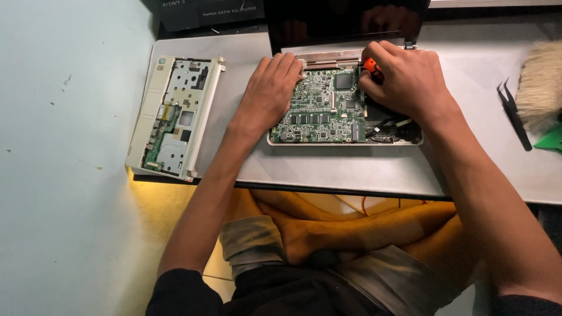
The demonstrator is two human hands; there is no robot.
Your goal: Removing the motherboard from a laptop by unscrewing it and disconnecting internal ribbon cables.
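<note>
You are sitting cross-legged on the floor, knees tucked just under the near edge of the low grey surface [328, 175] that is carrying the work.

On it, the small laptop base [345, 140] is lying opened up: its top cover is already off, and the green circuit board [319, 108] is showing bare inside the shell. Your left hand [269, 93] is resting flat on the board's left edge, fingers spread and holding nothing, simply steadying the base. Your right hand [407, 79] is closing around a screwdriver with an orange handle [372, 67], its tip hidden under your fingers at the board's upper right corner, close to the hinge. By my reckoning you are partway through: the shell is open, but the board is still sitting in place, with cables lying at its right.

The removed white cover panel [175, 117] is lying underside up, well apart to the left, overhanging the surface's corner. Off to the right, black tweezers [514, 114], a pale bristle brush [541, 82] and a green plastic piece [550, 140] are waiting.

Farther back, the dark screen [345, 20] is standing open, and a black box [205, 11] is lying behind the surface. The pale blue floor [64, 175] is stretching away on the left.
</note>
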